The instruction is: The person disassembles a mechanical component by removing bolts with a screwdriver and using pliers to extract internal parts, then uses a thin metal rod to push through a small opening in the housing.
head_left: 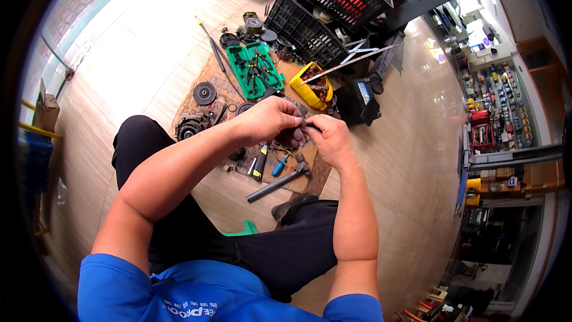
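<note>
Small part (304,124) between hands (271,119), round ringed disc (204,93)

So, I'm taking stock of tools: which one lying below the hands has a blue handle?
The short screwdriver-like tool, lying between the yellow-and-black tool and the grey-handled hammer; neither neighbour is blue.

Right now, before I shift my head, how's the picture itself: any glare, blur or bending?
In the head view, glare bleaches the pale tiled floor at upper left; fisheye distortion grows toward the black rim; the black cloth trousers lose detail in shadow; the bare left hand and bare right hand look fairly clear, but what their fingers pinch is too small to identify.
</note>
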A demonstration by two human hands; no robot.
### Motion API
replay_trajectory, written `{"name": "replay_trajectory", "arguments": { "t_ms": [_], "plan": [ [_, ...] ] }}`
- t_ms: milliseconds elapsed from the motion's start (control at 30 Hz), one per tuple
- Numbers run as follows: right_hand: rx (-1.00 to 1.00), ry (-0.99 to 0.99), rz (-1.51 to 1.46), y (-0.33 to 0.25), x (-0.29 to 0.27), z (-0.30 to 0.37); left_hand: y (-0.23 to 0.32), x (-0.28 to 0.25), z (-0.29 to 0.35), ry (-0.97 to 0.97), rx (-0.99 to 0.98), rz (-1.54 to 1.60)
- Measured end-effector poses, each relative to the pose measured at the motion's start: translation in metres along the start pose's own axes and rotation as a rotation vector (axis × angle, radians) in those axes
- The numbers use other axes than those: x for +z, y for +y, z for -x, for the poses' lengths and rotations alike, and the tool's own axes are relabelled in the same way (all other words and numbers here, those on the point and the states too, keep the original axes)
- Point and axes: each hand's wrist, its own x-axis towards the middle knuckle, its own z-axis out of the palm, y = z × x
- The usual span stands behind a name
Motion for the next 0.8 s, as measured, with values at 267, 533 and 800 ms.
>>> {"name": "replay_trajectory", "arguments": {
  "t_ms": [267, 533, 800],
  "plan": [
    [0.05, 0.112, 0.099, 0.001, 0.003, -0.002, -0.019, 0.002, -0.006, 0.194, 0.225, -0.755],
    [0.106, 0.242, -0.099, -0.02, 0.024, -0.001, -0.024, -0.001, -0.013, 0.352, 0.186, -0.514],
    [0.189, 0.191, -0.258, -0.025, 0.045, -0.002, -0.015, -0.001, -0.014, 0.31, 0.279, 0.33]
  ]
}}
